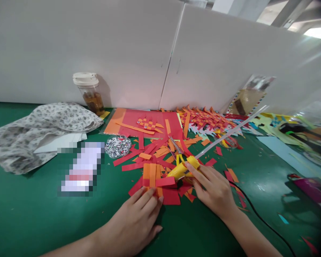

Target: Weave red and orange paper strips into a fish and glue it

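Note:
My right hand is wrapped around a yellow hot glue gun, with a long clear glue stick poking out of its back. The gun's front end is beside a red strip that lies across several upright orange strips. My left hand rests its fingertips on the lower ends of these orange strips, thumb apart from the fingers. Red pieces lie beneath the strips. Part of the glue gun is hidden by my right fingers.
Scissors lie among loose red and orange scraps. A container of googly eyes, a phone, cloth and a lidded cup are left. Woven fish pile up behind; a black cord runs right.

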`<state>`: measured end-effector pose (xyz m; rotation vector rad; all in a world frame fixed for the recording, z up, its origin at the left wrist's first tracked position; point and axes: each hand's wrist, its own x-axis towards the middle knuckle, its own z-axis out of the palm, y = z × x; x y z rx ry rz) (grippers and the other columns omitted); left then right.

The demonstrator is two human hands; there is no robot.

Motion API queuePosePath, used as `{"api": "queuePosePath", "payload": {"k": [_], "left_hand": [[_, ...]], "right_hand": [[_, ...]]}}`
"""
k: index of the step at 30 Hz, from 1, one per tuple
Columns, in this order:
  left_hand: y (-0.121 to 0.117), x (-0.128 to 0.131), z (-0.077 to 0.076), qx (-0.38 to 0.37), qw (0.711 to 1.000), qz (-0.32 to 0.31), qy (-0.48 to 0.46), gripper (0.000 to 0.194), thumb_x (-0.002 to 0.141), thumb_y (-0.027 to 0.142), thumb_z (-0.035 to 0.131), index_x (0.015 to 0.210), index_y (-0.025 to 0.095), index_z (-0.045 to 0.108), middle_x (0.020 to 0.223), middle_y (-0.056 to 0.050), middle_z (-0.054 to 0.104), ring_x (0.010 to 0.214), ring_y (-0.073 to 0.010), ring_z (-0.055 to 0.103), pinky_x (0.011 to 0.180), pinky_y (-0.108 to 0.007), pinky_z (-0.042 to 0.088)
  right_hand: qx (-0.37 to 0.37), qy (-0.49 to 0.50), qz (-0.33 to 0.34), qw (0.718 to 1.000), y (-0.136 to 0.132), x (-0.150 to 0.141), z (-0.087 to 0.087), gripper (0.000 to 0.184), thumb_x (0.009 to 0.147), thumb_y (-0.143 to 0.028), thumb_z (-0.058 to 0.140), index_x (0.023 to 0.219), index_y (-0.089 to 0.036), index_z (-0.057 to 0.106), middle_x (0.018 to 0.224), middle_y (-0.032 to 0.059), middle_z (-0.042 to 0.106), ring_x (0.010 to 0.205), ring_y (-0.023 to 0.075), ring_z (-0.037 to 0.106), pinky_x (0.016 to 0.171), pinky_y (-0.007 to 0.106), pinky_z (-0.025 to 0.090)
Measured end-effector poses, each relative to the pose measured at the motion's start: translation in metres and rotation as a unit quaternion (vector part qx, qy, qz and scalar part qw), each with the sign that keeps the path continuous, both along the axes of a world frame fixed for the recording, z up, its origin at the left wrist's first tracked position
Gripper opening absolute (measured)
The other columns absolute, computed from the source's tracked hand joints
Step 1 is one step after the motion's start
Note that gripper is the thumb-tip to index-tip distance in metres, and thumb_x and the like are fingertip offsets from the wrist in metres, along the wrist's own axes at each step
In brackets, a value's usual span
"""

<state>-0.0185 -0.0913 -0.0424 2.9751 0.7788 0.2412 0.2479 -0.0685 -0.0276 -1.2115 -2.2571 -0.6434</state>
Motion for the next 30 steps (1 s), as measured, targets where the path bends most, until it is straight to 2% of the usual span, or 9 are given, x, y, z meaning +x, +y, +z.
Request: {"api": "queuePosePath", "payload": {"k": [3,7,12,17,25,30], "left_hand": [[0.001,-0.002,0.003,-0.004,1.000,0.000,-0.010,0.047,0.094,0.039,0.027,0.128,0.010,0.043,0.121,-0.011,0.055,0.124,-0.0293,0.039,0.102,-0.040,0.038],[0.004,-0.001,0.010,-0.050,0.999,-0.001,-0.014,0.044,0.093,0.038,0.031,0.125,0.012,0.046,0.118,-0.011,0.055,0.128,-0.0308,0.034,0.103,-0.042,0.038],[0.005,0.000,0.015,-0.108,0.994,0.011,-0.010,0.043,0.091,0.035,0.039,0.127,0.013,0.042,0.117,-0.012,0.054,0.129,-0.0319,0.033,0.098,-0.042,0.042],[0.004,-0.001,0.014,-0.128,0.991,0.015,-0.022,0.043,0.090,0.033,0.040,0.129,0.014,0.039,0.118,-0.013,0.051,0.125,-0.0312,0.037,0.096,-0.041,0.045],[0.002,-0.004,0.007,-0.131,0.990,0.037,-0.026,0.046,0.091,0.035,0.038,0.133,0.018,0.033,0.139,-0.019,0.029,0.116,-0.0315,0.048,0.088,-0.044,0.050],[0.003,-0.004,0.004,-0.133,0.990,0.042,-0.027,0.047,0.091,0.035,0.038,0.135,0.020,0.031,0.144,-0.019,0.023,0.119,-0.0331,0.046,0.088,-0.046,0.049]], "right_hand": [[-0.006,0.007,0.000,1.000,0.000,0.000,-0.001,0.069,0.078,-0.002,0.051,0.140,-0.026,0.032,0.085,0.0064,0.063,0.075,0.0197,0.059,0.072,0.034,0.048],[-0.011,0.015,0.000,1.000,0.000,0.000,-0.002,0.067,0.078,-0.003,0.052,0.139,-0.026,0.034,0.085,0.0061,0.064,0.075,0.0193,0.059,0.073,0.033,0.048],[-0.024,0.013,0.001,1.000,-0.001,-0.001,-0.002,0.063,0.079,-0.004,0.050,0.138,-0.025,0.037,0.089,0.0070,0.065,0.078,0.0196,0.060,0.074,0.034,0.049],[-0.019,0.014,0.003,1.000,0.000,-0.001,-0.001,0.061,0.080,-0.004,0.049,0.136,-0.025,0.040,0.088,0.0067,0.066,0.076,0.0194,0.060,0.073,0.034,0.049],[-0.029,0.005,0.010,1.000,-0.001,-0.001,-0.003,0.066,0.079,-0.003,0.051,0.139,-0.025,0.034,0.091,0.0080,0.064,0.079,0.0204,0.058,0.074,0.036,0.049],[-0.022,0.005,0.003,1.000,0.000,0.000,-0.004,0.065,0.079,-0.003,0.050,0.138,-0.026,0.034,0.091,0.0078,0.064,0.078,0.0201,0.059,0.073,0.035,0.049]]}}
